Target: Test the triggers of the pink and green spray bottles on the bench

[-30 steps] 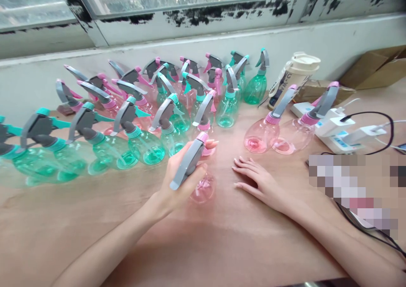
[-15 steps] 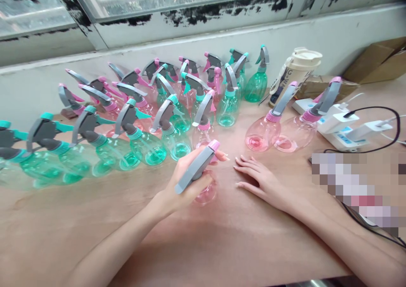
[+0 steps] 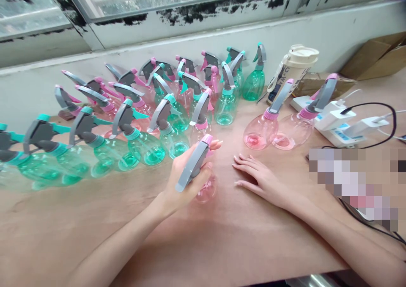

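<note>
My left hand (image 3: 187, 175) is wrapped round the neck of a pink spray bottle (image 3: 207, 189), which has a grey sprayer head with a pink nozzle. Part of the bottle is hidden behind my fingers. To the right, my right hand (image 3: 260, 177) lies flat on the wooden table (image 3: 222, 249), its fingers stretched out and holding nothing. Just behind the held bottle stands another pink spray bottle (image 3: 201, 126). A pair of pink spray bottles (image 3: 260, 130) stands beyond my right hand.
Several green spray bottles (image 3: 149, 149) line the left side, with more pink and green ones behind. A cream tumbler (image 3: 293, 69), a white power strip (image 3: 341, 132) with plugs and cables, and a cardboard box (image 3: 374, 58) occupy the right. A blurred patch covers the right edge.
My left hand and the pink spray bottle have shifted very slightly, the sprayer head tilting a little. My right hand stays put. The whole view has drifted slightly.
</note>
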Motion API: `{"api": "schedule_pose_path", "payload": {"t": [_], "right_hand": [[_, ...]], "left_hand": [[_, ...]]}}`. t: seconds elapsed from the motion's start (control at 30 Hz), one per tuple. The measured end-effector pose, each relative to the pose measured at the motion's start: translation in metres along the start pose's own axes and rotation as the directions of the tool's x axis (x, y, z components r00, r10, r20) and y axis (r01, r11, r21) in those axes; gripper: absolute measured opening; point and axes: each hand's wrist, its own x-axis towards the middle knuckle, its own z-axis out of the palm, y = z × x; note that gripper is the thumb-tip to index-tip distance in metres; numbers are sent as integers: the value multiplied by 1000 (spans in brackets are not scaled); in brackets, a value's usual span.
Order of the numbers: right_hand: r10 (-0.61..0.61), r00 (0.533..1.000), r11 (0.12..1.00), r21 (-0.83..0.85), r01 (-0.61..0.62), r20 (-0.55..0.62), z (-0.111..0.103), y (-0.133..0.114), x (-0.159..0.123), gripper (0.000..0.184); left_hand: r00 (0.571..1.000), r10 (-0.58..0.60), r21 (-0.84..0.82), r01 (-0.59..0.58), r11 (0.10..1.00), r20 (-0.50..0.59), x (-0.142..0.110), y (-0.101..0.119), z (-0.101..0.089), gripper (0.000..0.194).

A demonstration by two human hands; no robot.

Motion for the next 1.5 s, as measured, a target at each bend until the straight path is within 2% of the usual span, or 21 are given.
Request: {"api": "schedule_pose_path", "payload": {"t": [0.4,0.7,0.97,1.1,1.2,1.3,1.5], "right_hand": [[6,1000,1000,-16,-6,20,-1,0,1,46],[6,999,999,-42,-5,42,-2,1,0,47],[12,998,998,-61,-8,55,-2,0,0,49],[9,998,998,-68,-5,64,-2,0,0,49],[11,998,998,-62,-8,59,-2,0,1,49],[3,998,998,-68,1,57,-2,0,1,49],[4,998,997,-72,0,63,-2,0,1,49]], "left_hand": [[1000,13,-42,-12,999,25,-4,-4,1,41],[998,-67,-101,68,993,15,-3,3,2,40],[997,-67,-116,70,991,30,-2,2,2,40],[998,-55,-118,58,991,32,-1,1,0,30],[996,-82,-115,86,990,36,-4,1,-1,16],[992,-117,-114,121,986,37,-7,0,-2,11],[995,-66,-80,72,994,80,-1,2,-4,27]]}}
